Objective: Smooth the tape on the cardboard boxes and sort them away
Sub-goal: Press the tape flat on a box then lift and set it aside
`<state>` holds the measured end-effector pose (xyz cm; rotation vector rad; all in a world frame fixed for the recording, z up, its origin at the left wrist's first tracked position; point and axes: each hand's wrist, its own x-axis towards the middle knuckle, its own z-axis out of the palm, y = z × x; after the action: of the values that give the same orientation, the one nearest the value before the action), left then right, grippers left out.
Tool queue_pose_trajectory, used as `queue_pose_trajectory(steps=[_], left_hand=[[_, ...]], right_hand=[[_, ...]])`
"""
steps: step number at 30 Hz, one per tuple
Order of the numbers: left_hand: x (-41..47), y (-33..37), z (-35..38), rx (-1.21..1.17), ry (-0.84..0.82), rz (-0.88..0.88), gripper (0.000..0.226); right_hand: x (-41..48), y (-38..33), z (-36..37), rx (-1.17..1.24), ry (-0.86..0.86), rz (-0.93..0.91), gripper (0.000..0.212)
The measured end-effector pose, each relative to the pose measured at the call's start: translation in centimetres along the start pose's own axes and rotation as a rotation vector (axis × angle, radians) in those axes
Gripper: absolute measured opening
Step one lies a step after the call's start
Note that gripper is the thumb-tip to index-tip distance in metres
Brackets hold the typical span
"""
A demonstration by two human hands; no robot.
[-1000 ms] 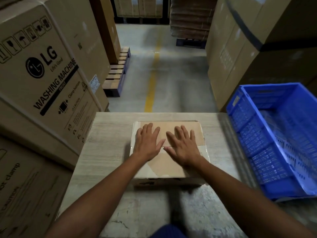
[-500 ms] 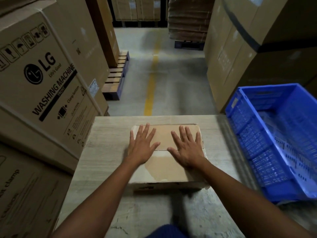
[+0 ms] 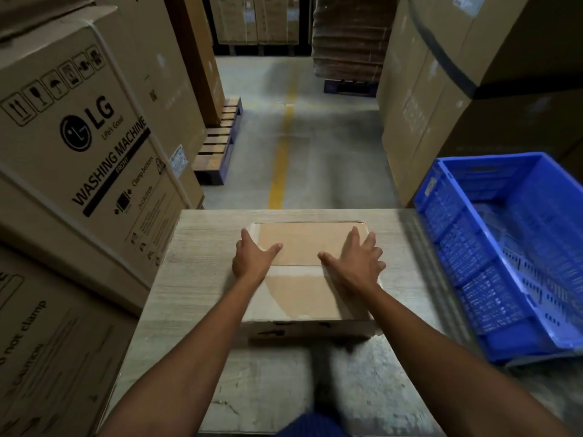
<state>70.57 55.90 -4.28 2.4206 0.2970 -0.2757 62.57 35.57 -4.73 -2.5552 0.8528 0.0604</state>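
1. Position: the cardboard box lies flat on a pale table, toward its far half. Directions below are read with the box as the centre of the dial.
2. A strip of clear tape runs from 9 to 3 o'clock across the seam in the box top.
3. The left hand presses on the top at the 9 o'clock edge. Its fingers are straight and its thumb is spread wide toward 3 o'clock. It grips nothing.
4. The right hand presses near the 3 o'clock edge. Its fingers are fanned and straight, with the thumb pointing toward 9 o'clock. It also holds nothing.
5. A blue crate stands at 3 o'clock, just beside the table's edge, with its ribbed near wall facing the box.
6. A washing machine carton stands close against the table at 10 o'clock, and another printed carton stands below it at 8 o'clock.
7. A wooden pallet lies on the floor at 11 o'clock.
8. A yellow line runs away down the concrete aisle at 12 o'clock.
9. Tall stacked cartons wall the aisle at 1 to 2 o'clock, rising behind the crate.
10. A pile of flattened cardboard stands at the far end of the aisle.
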Motion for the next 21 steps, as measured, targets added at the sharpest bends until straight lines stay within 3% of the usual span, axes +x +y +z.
queue_pose_trajectory(steps=[4,8,15,21], left_hand=[[-0.7,0.1,-0.5,-0.154,-0.016,0.025,0.102],[-2.1,1.0,-1.5,-0.247,0.072,0.075,0.085],[-2.7,3.2,-4.1,-0.443,0.231,0.021,0.065],[-3.5,2.6,-4.3,-0.486,0.227,-0.013,0.043]], right_hand=[[-0.3,0.0,-0.8,0.129,0.086,0.099,0.106],[-0.5,-0.1,-2.7,0.287,0.207,0.176,0.099],[-1.8,-0.9,-5.5,0.455,0.377,0.136,0.065],[-3.2,0.0,-5.2,0.603,0.432,0.079,0.049]])
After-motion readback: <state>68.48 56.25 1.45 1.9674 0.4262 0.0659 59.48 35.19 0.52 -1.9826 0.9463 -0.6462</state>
